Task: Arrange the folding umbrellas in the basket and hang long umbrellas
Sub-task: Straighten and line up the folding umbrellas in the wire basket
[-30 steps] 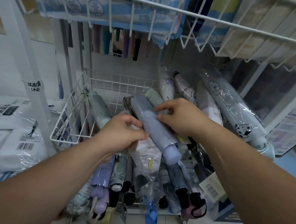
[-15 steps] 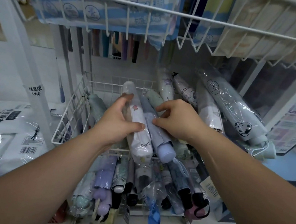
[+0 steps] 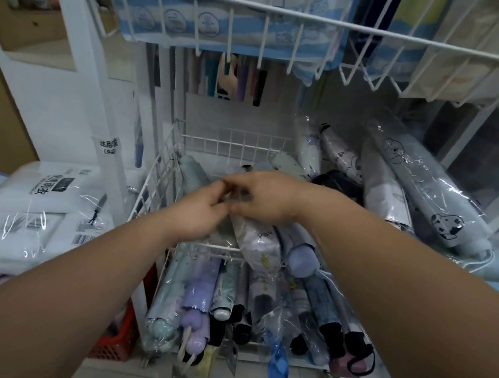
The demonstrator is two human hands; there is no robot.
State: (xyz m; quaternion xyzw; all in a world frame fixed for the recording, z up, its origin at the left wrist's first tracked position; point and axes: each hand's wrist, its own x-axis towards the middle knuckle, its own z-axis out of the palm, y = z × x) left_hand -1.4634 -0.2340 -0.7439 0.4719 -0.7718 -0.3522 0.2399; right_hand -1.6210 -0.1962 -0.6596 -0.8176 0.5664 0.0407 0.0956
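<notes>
Jointly, left hand [image 3: 198,214] and right hand [image 3: 267,198] pinch the white umbrella [image 3: 257,240] lying beneath them.

Indoor shelf view, evenly lit by soft, cool light, with wide-angle bending and some blur.

Faint shadows are cast from overhead. White glare is seen on the plastic-wrapped packages [image 3: 10,226]. The upper wire rack [image 3: 319,18] is bowed by lens distortion. The left hand [image 3: 200,211] and right hand [image 3: 268,198] are smeared by motion blur.
</notes>
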